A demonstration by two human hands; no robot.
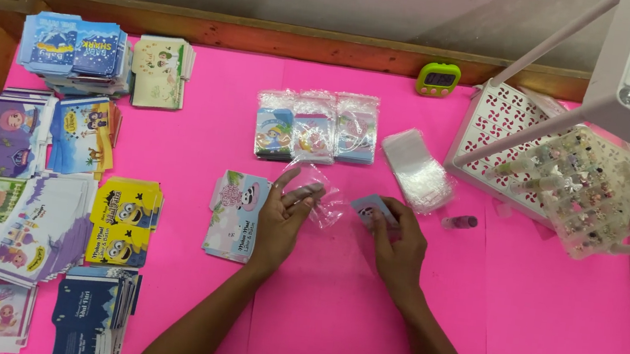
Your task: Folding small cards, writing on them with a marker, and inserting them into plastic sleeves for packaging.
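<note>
A small clear plastic sleeve [322, 199] lay crumpled at the middle of the pink tabletop [537, 324], pinched at its left edge by the fingers [305, 194] of the person's left hand [283, 217], which were spread loosely over it. Just to its right, the right hand [397, 239] held a small pale-blue card packet [370, 205] in closed fingers, its corner close to the sleeve's open side. Under the left palm sat a flat stack of illustrated card boxes [234, 215] in pink and green. Beyond the hands, three filled clear packets [315, 127] stood side by side in a row, and a loose pile of empty clear sleeves [415, 169] rested to their right, with a small tube-shaped item [460, 221] near it. A green digital timer [439, 79] stood at the far edge of the tabletop. A white perforated rack [514, 117] occupied the right corner, with a clear bag of small decorated pieces [570, 188] leaning on it. Along the left side, further stacks of flattened boxes were laid out, among them a blue stack [73, 47], a yellow stack [121, 221] and a dark-blue stack [91, 316].
</note>
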